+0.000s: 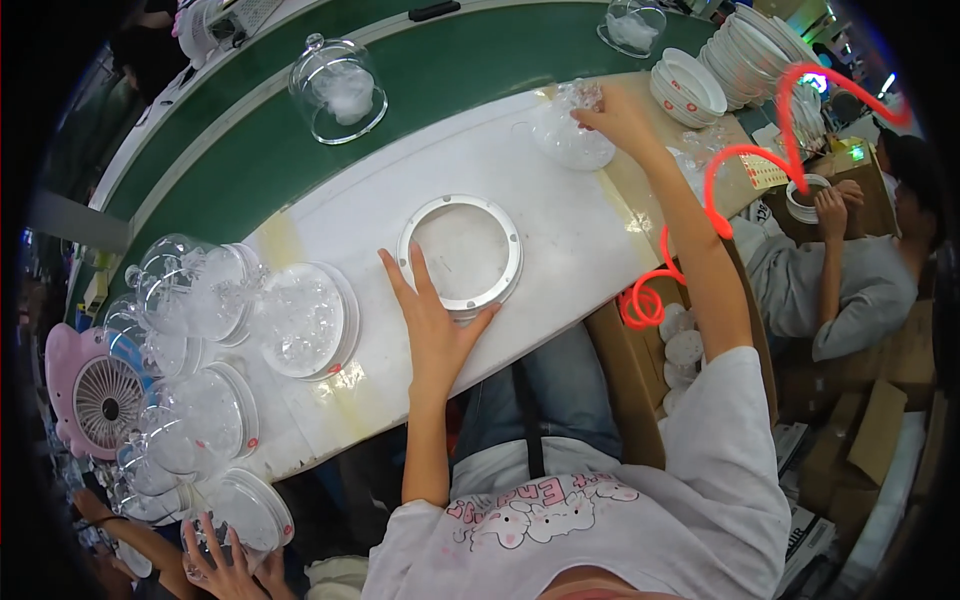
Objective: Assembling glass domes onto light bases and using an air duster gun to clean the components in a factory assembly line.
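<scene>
A round white ring-shaped base (pixel 513 262) with small dark spots on its rim lies on the white work surface in front of me. Spread fingers of my left hand (pixel 436 318) rest at its near left edge, the thumb along the near rim. My right arm reaches to the far right of the surface. There my right hand (pixel 612 112) has its fingers bent together on a clear plastic dome-like piece (pixel 572 140). Glare and transparency blur that piece's exact shape and the fingertips' grip.
Clear domes on white bases (pixel 305 325) crowd the left end. Two domes with white fluff, one a cloche (pixel 338 92), stand on the green belt (pixel 440 60). White bases (pixel 690 85) are stacked far right. A red coiled cord (pixel 715 190) hangs near my right arm. Co-workers sit on both sides.
</scene>
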Demonstrator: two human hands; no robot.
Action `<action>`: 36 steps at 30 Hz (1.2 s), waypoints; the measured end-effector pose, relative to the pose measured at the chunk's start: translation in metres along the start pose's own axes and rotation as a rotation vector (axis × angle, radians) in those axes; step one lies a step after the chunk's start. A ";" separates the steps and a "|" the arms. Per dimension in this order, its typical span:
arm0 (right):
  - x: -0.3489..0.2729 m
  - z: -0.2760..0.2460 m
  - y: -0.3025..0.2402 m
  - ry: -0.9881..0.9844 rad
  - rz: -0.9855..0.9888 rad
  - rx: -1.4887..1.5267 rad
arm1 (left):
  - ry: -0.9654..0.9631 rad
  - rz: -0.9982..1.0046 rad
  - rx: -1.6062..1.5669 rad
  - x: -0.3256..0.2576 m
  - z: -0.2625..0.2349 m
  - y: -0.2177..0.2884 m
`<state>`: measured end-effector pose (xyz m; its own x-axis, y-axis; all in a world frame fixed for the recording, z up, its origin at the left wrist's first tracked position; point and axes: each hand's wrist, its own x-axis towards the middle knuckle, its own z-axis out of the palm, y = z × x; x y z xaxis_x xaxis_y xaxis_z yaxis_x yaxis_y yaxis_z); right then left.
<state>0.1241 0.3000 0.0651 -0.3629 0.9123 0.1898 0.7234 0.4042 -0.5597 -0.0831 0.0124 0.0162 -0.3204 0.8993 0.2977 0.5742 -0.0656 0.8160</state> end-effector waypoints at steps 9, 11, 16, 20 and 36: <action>-0.053 0.008 -0.089 0.191 -0.068 -0.039 | -0.032 0.050 0.093 0.002 -0.008 0.001; -0.057 0.017 -0.092 0.118 -0.076 -0.056 | -0.026 0.043 0.076 0.001 -0.008 0.000; -0.061 -0.005 -0.115 -0.109 -0.055 -0.029 | -0.014 0.059 0.065 -0.002 -0.012 -0.001; -0.030 -0.038 -0.090 -0.346 -0.263 0.101 | -0.026 0.067 0.041 -0.003 -0.013 0.001; -0.024 -0.033 -0.044 -0.391 -0.285 0.021 | -0.009 0.010 0.136 -0.005 -0.008 -0.002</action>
<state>0.1207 0.2626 0.1116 -0.7411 0.6710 0.0227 0.5527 0.6290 -0.5467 -0.0886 0.0050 0.0173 -0.3074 0.9028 0.3007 0.6742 -0.0164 0.7383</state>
